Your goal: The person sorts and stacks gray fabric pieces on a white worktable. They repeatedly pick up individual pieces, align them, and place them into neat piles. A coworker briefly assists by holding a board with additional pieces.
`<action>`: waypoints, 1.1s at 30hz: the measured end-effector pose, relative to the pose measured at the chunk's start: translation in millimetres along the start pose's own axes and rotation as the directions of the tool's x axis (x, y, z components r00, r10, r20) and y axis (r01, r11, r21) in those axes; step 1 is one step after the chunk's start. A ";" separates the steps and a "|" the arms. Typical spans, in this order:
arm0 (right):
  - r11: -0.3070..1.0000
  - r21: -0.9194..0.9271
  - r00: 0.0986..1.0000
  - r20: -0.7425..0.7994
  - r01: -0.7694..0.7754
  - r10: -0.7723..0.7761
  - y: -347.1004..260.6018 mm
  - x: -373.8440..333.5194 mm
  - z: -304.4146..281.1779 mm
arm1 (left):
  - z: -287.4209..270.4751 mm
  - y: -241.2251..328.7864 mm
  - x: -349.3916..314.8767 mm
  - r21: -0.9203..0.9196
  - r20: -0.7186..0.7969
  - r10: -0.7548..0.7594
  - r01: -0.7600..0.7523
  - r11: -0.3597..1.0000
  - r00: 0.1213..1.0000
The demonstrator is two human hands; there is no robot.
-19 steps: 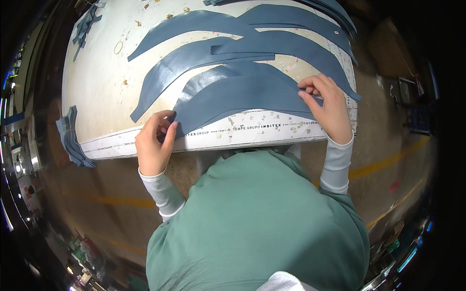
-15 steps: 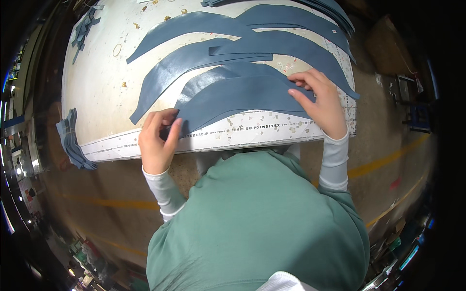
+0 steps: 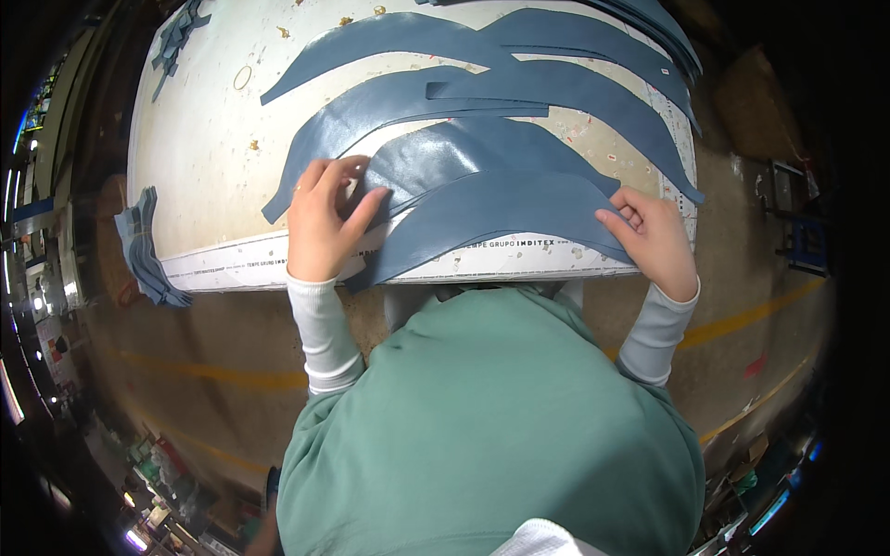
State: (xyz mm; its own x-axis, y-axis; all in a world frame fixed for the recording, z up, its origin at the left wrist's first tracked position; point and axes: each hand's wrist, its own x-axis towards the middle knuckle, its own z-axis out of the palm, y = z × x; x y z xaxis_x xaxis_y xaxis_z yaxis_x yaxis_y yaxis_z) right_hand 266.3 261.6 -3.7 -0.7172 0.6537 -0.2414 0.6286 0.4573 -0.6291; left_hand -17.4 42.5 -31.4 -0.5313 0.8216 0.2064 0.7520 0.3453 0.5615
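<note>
A curved blue leather-like piece (image 3: 501, 208) lies nearest me, its left end reaching the table's front edge. My right hand (image 3: 656, 239) pinches its right end between thumb and fingers. Behind it, partly covered, is a shinier curved blue piece (image 3: 426, 153). Over that piece's left end is my left hand (image 3: 324, 222), thumb and fingers apart; whether the fingertips touch it I cannot tell. Farther back, more curved blue pieces (image 3: 352, 107) lie in overlapping pairs.
A white table (image 3: 209, 167) carries everything. A bundle of blue strips (image 3: 139, 250) hangs over its left corner, and more strips (image 3: 176, 42) lie at the far left. Stacked blue pieces (image 3: 649, 23) sit at the far right. A rubber band (image 3: 242, 78) lies on the tabletop.
The front piece has shifted toward me and right, uncovering more of the piece behind. My right hand moved nearer and right, closing on its end; my left hand moved away from me, off its left end.
</note>
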 end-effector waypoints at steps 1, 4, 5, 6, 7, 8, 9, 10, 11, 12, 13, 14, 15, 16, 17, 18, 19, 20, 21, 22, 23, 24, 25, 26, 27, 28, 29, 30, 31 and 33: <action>1.000 -0.007 1.000 0.010 -0.026 0.026 1.6 -0.2 -1.0 | 2.0 0.3 3.3 -0.026 0.035 -0.009 0.010 1.000 0.999; 0.997 0.051 0.996 -0.067 0.062 -0.058 2.1 1.1 5.1 | 4.3 2.6 11.6 -0.061 0.088 -0.018 0.024 0.998 0.996; 0.990 0.078 0.988 -0.113 0.119 -0.110 0.5 2.1 8.9 | 4.9 3.9 12.8 -0.085 0.055 0.007 -0.002 0.996 0.998; 0.975 0.074 0.971 -0.138 0.209 -0.197 -1.7 3.6 12.6 | 5.7 4.9 13.7 -0.111 0.025 0.026 -0.024 0.994 0.999; 0.952 0.067 0.945 -0.161 0.298 -0.284 -4.8 6.1 16.9 | 6.6 6.1 13.5 -0.135 -0.007 0.044 -0.044 0.990 0.999; 0.926 0.063 0.915 -0.194 0.372 -0.354 -8.0 7.9 19.7 | 7.7 7.0 12.7 -0.225 0.017 -0.014 0.018 0.974 1.000; 0.903 0.097 0.897 -0.203 0.418 -0.394 -12.0 7.5 22.0 | 8.6 7.5 11.9 -0.311 0.043 -0.071 0.080 0.947 0.997; 0.881 0.134 0.880 -0.223 0.453 -0.419 -16.5 6.3 25.4 | 9.0 7.8 11.0 -0.398 0.066 -0.102 0.120 0.909 0.993; 0.876 0.143 0.885 -0.160 0.460 -0.438 -19.1 4.1 21.3 | 8.4 7.3 10.7 -0.351 0.097 -0.104 0.132 0.927 0.990; 0.862 0.171 0.878 -0.142 0.476 -0.457 -22.2 1.5 19.5 | 7.3 6.8 11.1 -0.309 0.124 -0.084 0.119 0.943 0.989; 0.868 0.169 0.883 -0.039 0.467 -0.468 -23.6 -1.3 10.6 | 5.6 6.6 11.4 -0.268 0.152 -0.065 0.104 0.958 0.986; 0.876 0.170 0.883 0.055 0.451 -0.465 -25.5 -4.1 2.7 | 2.9 6.7 12.0 -0.270 0.185 -0.067 0.116 0.956 0.981; 0.841 0.145 0.848 0.028 0.521 -0.529 -28.6 -6.3 -0.3 | -0.1 7.5 12.9 -0.272 0.218 -0.067 0.127 0.954 0.974; 0.798 0.129 0.805 -0.004 0.588 -0.593 -32.3 -8.0 -2.8 | -2.7 9.0 13.5 -0.253 0.270 -0.100 0.171 0.952 0.958; 0.751 0.110 0.757 -0.035 0.651 -0.652 -36.4 -9.6 -5.7 | -4.4 11.9 13.3 -0.180 0.158 0.001 0.028 0.983 0.987; 0.686 0.063 0.688 -0.079 0.725 -0.721 -41.2 -11.1 -7.8 | -4.7 15.7 12.2 -0.073 0.070 0.081 -0.076 0.994 0.994; 0.663 0.039 0.663 -0.098 0.748 -0.742 -46.7 -14.9 -9.8 | -5.1 20.1 10.2 0.042 -0.010 0.170 -0.169 0.985 0.985; 0.661 0.081 0.666 -0.083 0.746 -0.741 -51.8 -19.1 -13.3 | -8.3 24.2 5.1 -0.220 0.021 0.163 -0.155 0.963 0.986; 0.651 0.101 0.658 -0.069 0.752 -0.750 -56.5 -23.3 -17.2 | -6.2 28.4 2.3 -0.435 0.103 0.261 -0.192 0.880 0.960; 0.641 0.122 0.650 -0.055 0.758 -0.758 -60.3 -26.9 -20.6 | -5.9 31.6 -2.3 -0.558 0.210 0.317 -0.153 0.816 0.925; 0.624 0.157 0.641 -0.099 0.765 -0.761 -62.6 -28.1 -21.7 | -5.4 33.8 -6.8 -0.660 0.313 0.368 -0.078 0.747 0.876; 0.597 0.186 0.623 -0.145 0.780 -0.769 -63.0 -26.4 -23.3 | -4.7 36.2 -12.2 -0.662 0.467 0.369 0.041 0.748 0.804; 0.569 0.212 0.604 -0.192 0.795 -0.773 -62.3 -24.6 -25.9 | -10.0 33.3 -14.4 -0.564 0.564 0.329 0.063 0.823 0.757; 0.528 0.264 0.583 -0.213 0.807 -0.784 -60.5 -20.9 -29.2 | -10.8 31.3 -15.1 -0.648 0.453 0.374 0.011 0.762 0.809; 0.550 0.240 0.598 -0.257 0.800 -0.759 -58.1 -17.1 -32.4 | -21.1 26.4 -16.8 -0.630 0.417 0.299 0.036 0.775 0.858; 0.603 0.234 0.647 -0.249 0.762 -0.721 -55.3 -11.1 -32.7 | -29.4 22.7 -18.5 -0.632 0.372 0.223 0.070 0.772 0.901; 0.654 0.228 0.693 -0.241 0.721 -0.680 -52.3 -3.1 -31.0 | -32.7 22.5 -22.4 -0.599 0.296 0.052 0.143 0.788 0.954; 0.702 0.221 0.736 -0.234 0.677 -0.636 -49.5 5.6 -28.1 | -35.2 22.0 -24.8 -0.608 0.187 -0.093 0.189 0.771 0.978; 0.751 0.212 0.781 -0.177 0.625 -0.599 -47.1 15.8 -22.0 | -33.3 20.1 -22.4 -0.536 0.068 -0.109 0.128 0.834 0.992; 0.827 0.166 0.840 -0.190 0.538 -0.508 -43.6 33.5 0.9 | -24.5 16.2 -13.5 -0.280 -0.051 -0.087 0.069 0.957 0.995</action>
State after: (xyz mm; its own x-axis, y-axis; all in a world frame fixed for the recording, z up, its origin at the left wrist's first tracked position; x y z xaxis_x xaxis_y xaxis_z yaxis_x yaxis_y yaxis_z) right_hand 214.6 263.0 15.0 -0.8646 0.4315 0.2573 0.0841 0.6292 -0.7726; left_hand -7.6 25.9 -5.5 -0.6137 0.7644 0.1978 0.5741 0.2600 0.7764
